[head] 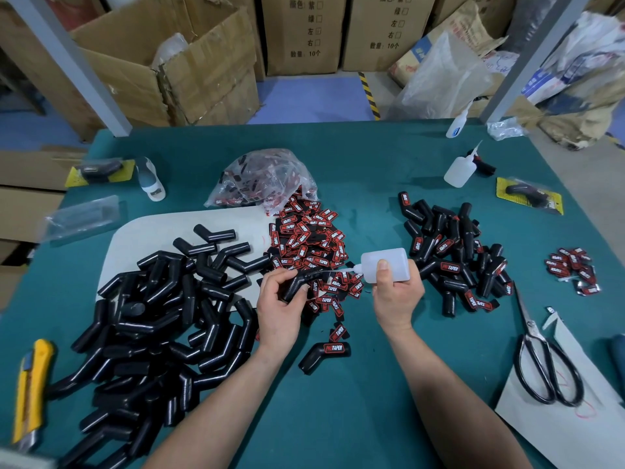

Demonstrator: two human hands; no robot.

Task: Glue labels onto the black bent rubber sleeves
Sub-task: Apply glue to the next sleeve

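— How far had we got?
— Mostly undone, we judged: the big bare pile sat near-left, and one labelled sleeve lay on the desk.
— And the hands?
— Our left hand had its grip clamped on a bare sleeve. Our right hand had its grip wrapped round the glue bottle, nozzle towards that sleeve. Beyond lay loose labels and a smaller labelled heap.

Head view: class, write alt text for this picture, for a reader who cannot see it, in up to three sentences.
A person's left hand holds a black bent sleeve while the right hand aims the nozzle of a glue bottle at it, over a green table. Unlabelled sleeves are heaped left, red labels in the middle, labelled sleeves right.
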